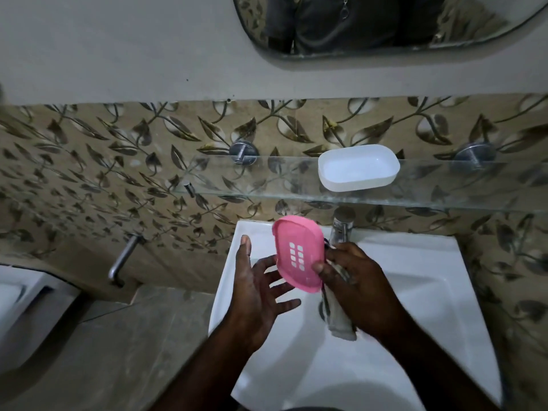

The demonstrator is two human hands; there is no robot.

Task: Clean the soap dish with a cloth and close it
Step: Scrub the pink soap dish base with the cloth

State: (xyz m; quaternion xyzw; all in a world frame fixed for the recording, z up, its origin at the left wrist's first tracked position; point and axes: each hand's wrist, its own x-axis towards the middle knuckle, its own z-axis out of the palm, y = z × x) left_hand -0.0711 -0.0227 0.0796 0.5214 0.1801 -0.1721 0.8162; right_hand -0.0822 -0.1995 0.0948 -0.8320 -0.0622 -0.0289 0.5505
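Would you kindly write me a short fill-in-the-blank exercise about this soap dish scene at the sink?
1. The right hand pinches the ____ tray.
2. The dish's ____ half lies on the glass shelf.
3. The left hand beside the tray is ____, with nothing in its grip.
4. The cloth hangs from the ____ hand, over the sink.

Missing words: pink; white; open; right.
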